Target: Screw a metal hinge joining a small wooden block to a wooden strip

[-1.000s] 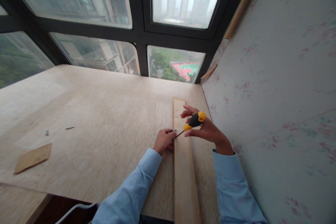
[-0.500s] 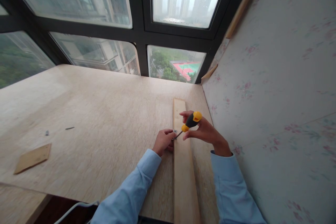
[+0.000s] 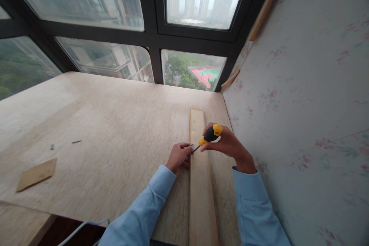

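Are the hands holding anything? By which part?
The right hand holds a screwdriver by its yellow and black handle. The left hand is at a metal fitting; any grip is hidden.

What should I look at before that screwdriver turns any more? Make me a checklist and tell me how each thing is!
1. Screwdriver held in the right hand: ok.
2. Left hand at the small metal piece: ok.
3. Left fingers well away from the screwdriver's tip: not ok, they're right beside it.
4. Tip properly seated: cannot tell, too small.
5. Wooden board away from the wooden plank: ok.
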`<state>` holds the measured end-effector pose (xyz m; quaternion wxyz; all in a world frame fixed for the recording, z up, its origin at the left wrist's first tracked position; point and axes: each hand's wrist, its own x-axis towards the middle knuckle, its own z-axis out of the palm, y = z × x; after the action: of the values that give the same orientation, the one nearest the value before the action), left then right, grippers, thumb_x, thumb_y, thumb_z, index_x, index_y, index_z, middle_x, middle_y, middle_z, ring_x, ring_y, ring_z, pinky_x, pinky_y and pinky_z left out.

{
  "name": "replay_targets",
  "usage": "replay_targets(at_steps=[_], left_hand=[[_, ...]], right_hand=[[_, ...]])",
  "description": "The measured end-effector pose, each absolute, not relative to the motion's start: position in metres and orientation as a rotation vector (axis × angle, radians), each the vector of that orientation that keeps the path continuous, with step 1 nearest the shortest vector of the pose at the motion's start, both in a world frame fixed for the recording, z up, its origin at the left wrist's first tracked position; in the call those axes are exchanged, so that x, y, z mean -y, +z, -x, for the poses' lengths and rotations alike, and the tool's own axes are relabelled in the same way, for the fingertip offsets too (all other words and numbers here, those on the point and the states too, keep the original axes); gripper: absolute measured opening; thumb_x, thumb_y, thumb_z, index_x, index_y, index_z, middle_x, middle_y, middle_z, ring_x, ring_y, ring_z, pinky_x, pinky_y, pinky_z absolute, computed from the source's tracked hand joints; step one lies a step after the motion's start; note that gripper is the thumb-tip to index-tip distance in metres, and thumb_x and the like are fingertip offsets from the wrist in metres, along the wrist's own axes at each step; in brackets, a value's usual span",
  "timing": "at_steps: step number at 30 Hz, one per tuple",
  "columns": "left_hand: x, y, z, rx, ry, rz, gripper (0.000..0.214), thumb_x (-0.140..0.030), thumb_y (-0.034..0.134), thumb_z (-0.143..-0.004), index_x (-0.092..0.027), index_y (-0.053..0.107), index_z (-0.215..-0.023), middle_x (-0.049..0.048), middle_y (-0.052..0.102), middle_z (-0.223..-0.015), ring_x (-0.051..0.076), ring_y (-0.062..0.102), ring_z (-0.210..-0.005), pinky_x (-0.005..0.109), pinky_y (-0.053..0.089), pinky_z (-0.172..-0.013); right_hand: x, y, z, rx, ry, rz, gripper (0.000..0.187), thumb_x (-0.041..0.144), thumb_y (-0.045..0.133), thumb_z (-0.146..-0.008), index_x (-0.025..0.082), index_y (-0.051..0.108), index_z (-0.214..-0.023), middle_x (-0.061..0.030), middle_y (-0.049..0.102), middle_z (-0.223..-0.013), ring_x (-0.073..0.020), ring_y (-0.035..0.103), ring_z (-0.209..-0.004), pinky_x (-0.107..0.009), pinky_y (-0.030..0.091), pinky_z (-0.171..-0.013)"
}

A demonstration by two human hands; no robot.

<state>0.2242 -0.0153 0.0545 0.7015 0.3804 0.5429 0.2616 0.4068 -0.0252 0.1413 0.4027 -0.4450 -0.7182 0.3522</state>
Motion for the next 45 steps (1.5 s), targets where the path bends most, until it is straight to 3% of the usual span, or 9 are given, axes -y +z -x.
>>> replay_targets(at_steps=[7,10,16,22,27,32,35,41,45], left_hand=[[0.016,0.054,-0.224,-1.213,0.583,-0.86,0.033,-0.029,0.068,-0.073,-0.013,0.065,-0.102,0.0019,0.065,-0.075,0.011,0.058,-0.044,0.023,0.047,-0.041],[0.016,0.055,-0.224,-1.221,0.572,-0.857,0.032,-0.026,0.066,-0.074,-0.013,0.065,-0.103,0.0029,0.065,-0.079,0.012,0.06,-0.046,0.024,0.049,-0.042],[0.016,0.056,-0.225,-1.235,0.568,-0.856,0.032,-0.03,0.069,-0.072,-0.014,0.066,-0.101,0.0018,0.065,-0.076,0.012,0.06,-0.046,0.024,0.049,-0.043],[0.017,0.057,-0.225,-1.225,0.589,-0.85,0.032,-0.032,0.071,-0.071,-0.014,0.066,-0.098,0.0005,0.063,-0.071,0.009,0.055,-0.042,0.021,0.045,-0.04],[0.016,0.056,-0.223,-1.201,0.579,-0.853,0.036,-0.035,0.073,-0.07,-0.014,0.066,-0.098,0.0026,0.066,-0.077,0.011,0.059,-0.045,0.022,0.046,-0.042],[0.015,0.056,-0.223,-1.2,0.563,-0.839,0.036,-0.032,0.072,-0.069,-0.013,0.066,-0.1,0.0013,0.064,-0.075,0.011,0.058,-0.045,0.023,0.046,-0.04],[0.016,0.057,-0.223,-1.181,0.589,-0.842,0.035,-0.034,0.073,-0.068,-0.013,0.066,-0.095,-0.0006,0.061,-0.069,0.008,0.052,-0.04,0.021,0.043,-0.038],[0.017,0.055,-0.224,-1.179,0.595,-0.815,0.038,-0.035,0.076,-0.067,-0.013,0.065,-0.097,0.0015,0.063,-0.072,0.011,0.058,-0.044,0.023,0.044,-0.04],[0.017,0.054,-0.224,-1.184,0.6,-0.827,0.035,-0.031,0.072,-0.07,-0.013,0.065,-0.098,0.0019,0.065,-0.073,0.013,0.059,-0.045,0.024,0.046,-0.04]], right_hand=[[0.034,0.146,-0.418,1.793,1.343,0.888,0.051,0.032,0.076,-0.08,0.026,0.057,-0.126,-0.0094,0.062,-0.13,-0.0227,0.06,-0.118,-0.039,0.052,-0.097],[0.035,0.146,-0.419,1.731,1.419,0.879,0.04,0.033,0.071,-0.084,0.023,0.061,-0.122,-0.0089,0.07,-0.118,-0.0214,0.066,-0.109,-0.04,0.053,-0.095],[0.025,0.143,-0.406,1.777,0.974,1.056,0.039,0.035,0.09,-0.059,0.019,0.065,-0.086,-0.0021,0.068,-0.084,-0.0188,0.066,-0.078,-0.032,0.056,-0.073],[0.027,0.139,-0.414,1.815,1.263,0.893,0.064,0.034,0.087,-0.066,0.025,0.058,-0.122,-0.0094,0.062,-0.124,-0.024,0.061,-0.113,-0.039,0.053,-0.094],[0.033,0.146,-0.421,1.795,1.479,0.829,0.044,0.035,0.069,-0.086,0.025,0.058,-0.128,-0.0102,0.067,-0.124,-0.0236,0.062,-0.118,-0.045,0.049,-0.102],[0.025,0.143,-0.41,1.738,1.118,1.036,0.038,0.034,0.088,-0.062,0.02,0.065,-0.089,-0.0025,0.07,-0.086,-0.0188,0.068,-0.08,-0.033,0.057,-0.075],[0.022,0.138,-0.405,1.767,0.98,1.107,0.052,0.032,0.093,-0.052,0.023,0.061,-0.093,0.0013,0.064,-0.082,-0.0158,0.063,-0.074,-0.03,0.055,-0.069],[0.029,0.139,-0.416,1.809,1.338,0.804,0.062,0.033,0.075,-0.081,0.031,0.048,-0.136,-0.0095,0.056,-0.137,-0.0237,0.055,-0.126,-0.041,0.052,-0.098],[0.032,0.144,-0.418,1.774,1.387,0.882,0.049,0.034,0.072,-0.084,0.026,0.057,-0.129,-0.0082,0.07,-0.118,-0.0225,0.066,-0.109,-0.042,0.053,-0.096]])
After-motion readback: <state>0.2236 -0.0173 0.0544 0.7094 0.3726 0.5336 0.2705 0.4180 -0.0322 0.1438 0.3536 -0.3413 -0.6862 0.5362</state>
